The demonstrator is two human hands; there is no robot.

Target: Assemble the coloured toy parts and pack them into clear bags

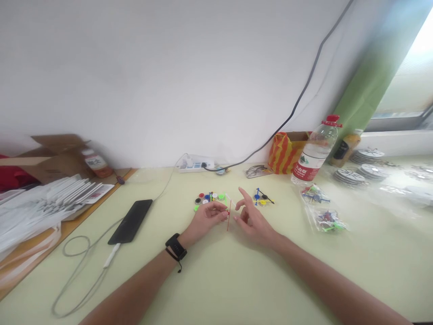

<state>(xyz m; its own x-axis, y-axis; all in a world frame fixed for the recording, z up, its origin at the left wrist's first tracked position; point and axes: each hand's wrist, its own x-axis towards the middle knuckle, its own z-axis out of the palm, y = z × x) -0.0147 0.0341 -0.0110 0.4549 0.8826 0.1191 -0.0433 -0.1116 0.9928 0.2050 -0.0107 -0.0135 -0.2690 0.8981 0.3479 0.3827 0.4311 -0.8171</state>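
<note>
My left hand (207, 217) rests on the pale green table (216, 280), fingers curled round a thin red stick (229, 215) that stands nearly upright between my hands. My right hand (252, 217) is close on the stick's other side, thumb and a finger pinched by its lower part, index finger lifted. Just beyond my left hand lies a cluster of small coloured round pieces (209, 198). Beyond my right hand lie a few blue, yellow and black stick pieces (263, 197). A black band sits on my left wrist.
A black phone (130, 221) on a grey cable lies at left, a white power strip (196, 164) by the wall. A water bottle (314, 155), clear bags of coloured parts (324, 216), stacked discs (360, 174) and an orange striped bag stand at right. White packets lie far left.
</note>
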